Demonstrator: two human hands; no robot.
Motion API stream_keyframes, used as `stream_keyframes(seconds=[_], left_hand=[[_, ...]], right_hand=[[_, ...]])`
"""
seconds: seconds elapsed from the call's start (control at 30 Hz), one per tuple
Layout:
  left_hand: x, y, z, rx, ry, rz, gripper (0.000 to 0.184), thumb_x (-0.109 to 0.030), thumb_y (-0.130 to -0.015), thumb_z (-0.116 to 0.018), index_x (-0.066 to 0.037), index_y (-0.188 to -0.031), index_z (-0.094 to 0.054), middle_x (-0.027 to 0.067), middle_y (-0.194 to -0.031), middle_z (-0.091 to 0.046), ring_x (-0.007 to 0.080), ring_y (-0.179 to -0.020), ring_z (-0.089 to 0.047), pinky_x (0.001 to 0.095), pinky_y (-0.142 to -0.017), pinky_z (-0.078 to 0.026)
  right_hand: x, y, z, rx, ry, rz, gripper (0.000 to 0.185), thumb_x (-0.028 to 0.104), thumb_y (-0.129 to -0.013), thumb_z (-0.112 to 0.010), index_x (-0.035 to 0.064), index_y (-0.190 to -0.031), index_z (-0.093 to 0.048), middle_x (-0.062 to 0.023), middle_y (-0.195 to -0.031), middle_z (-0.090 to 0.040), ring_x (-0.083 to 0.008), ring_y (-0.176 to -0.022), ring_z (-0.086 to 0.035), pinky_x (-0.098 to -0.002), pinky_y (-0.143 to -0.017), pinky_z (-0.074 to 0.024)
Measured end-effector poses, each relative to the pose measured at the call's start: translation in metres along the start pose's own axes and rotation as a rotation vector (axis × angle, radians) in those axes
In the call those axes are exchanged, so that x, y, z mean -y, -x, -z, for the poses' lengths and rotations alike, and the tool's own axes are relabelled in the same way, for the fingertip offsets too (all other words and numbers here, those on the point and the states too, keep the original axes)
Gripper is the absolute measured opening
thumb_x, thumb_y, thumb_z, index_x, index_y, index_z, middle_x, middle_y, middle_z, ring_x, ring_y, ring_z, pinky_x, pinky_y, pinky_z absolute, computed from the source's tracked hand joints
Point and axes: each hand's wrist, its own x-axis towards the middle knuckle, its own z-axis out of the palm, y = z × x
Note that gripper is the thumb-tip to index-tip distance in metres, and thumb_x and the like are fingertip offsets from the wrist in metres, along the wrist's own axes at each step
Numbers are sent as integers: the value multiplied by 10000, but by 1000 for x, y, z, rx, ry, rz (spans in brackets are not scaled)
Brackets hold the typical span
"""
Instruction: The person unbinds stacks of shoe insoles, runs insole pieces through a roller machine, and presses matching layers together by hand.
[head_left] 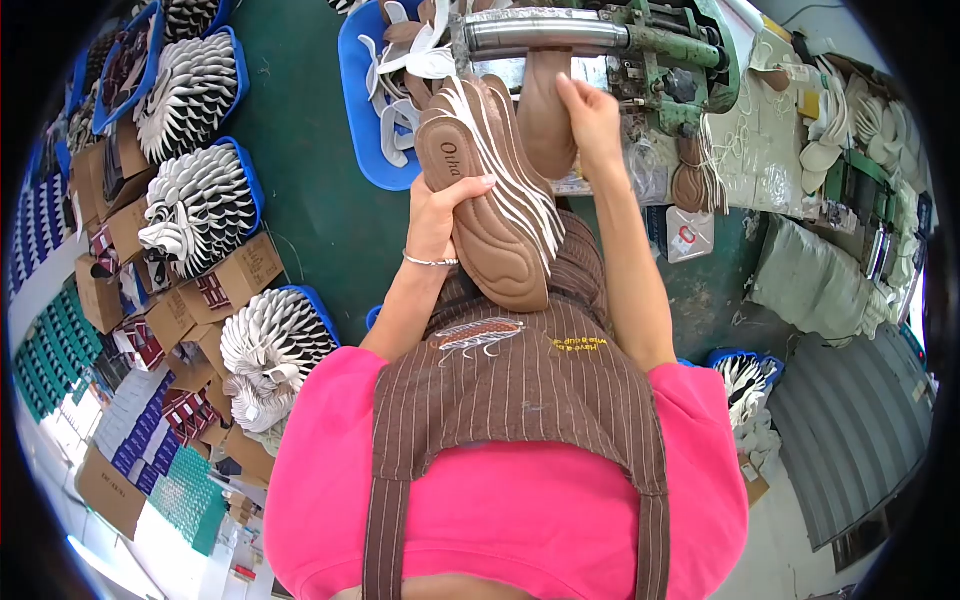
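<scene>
My left hand [438,215] is closed around a fanned stack of brown insoles [482,195] with white edges, its thumb lying across the top one, which bears printed letters. The stack rests against my apron at its lower end. To its right, my right hand [592,115] grips a single brown insole [546,125] by its side, between thumb and fingers. The far end of that insole meets the metal roller [550,32] of a green machine [690,55]; whether it is between the rollers I cannot tell.
A blue bin [365,130] of loose white and brown pieces stands left of the machine. Several blue baskets of white insoles [200,205] and cardboard boxes [180,320] line the left side. A worktable [745,150] with bundled insoles [695,175] is at right.
</scene>
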Motion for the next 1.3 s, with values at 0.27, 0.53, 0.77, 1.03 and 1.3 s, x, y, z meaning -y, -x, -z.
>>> stream_keyframes(seconds=[0.27, 0.53, 0.77, 1.03, 1.3], left_hand=[[6, -4, 3, 8, 8, -27, 373, 49, -705, -680, 28, -1054, -551, 106, -948, -635, 188, -807, -642, 308, -738, -543], [5, -4, 2, 28, 92, 37, 384, 66, -704, -669, 19, -1064, -545, 101, -945, -632, 191, -817, -641, 312, -748, -535], [5, -10, 3, 32, 82, 30, 390, 64, -721, -656, 29, -1091, -538, 116, -995, -625, 213, -868, -637, 339, -782, -537], [4, -10, 2, 11, 133, 93, 358, 25, -727, -675, 26, -1063, -554, 107, -973, -632, 201, -848, -640, 324, -773, -536], [6, -15, 4, 33, 125, 43, 351, 21, -747, -660, 40, -1080, -550, 118, -993, -631, 207, -864, -641, 324, -771, -538]], right_hand=[[-2, 65, -17, 267, -44, -135, 249, 188, -963, -510, -30, -1024, -614, -8, -893, -643, -29, -766, -548, -192, -679, -444], [-17, 8, -5, -68, -40, 34, 216, 159, -938, -540, -28, -985, -638, 36, -765, -585, -24, -674, -454, -213, -585, -388], [7, 50, -21, 212, -29, -167, 267, 201, -954, -536, -21, -1065, -633, -9, -948, -643, -54, -784, -565, -210, -720, -464], [-10, 18, -8, -131, 112, 68, 244, 171, -937, -530, -43, -968, -643, 20, -739, -595, -45, -675, -483, -220, -621, -421], [15, 55, -24, 235, 219, -37, 282, 198, -951, -511, -53, -1027, -614, -4, -740, -611, -51, -682, -482, -231, -612, -421]])
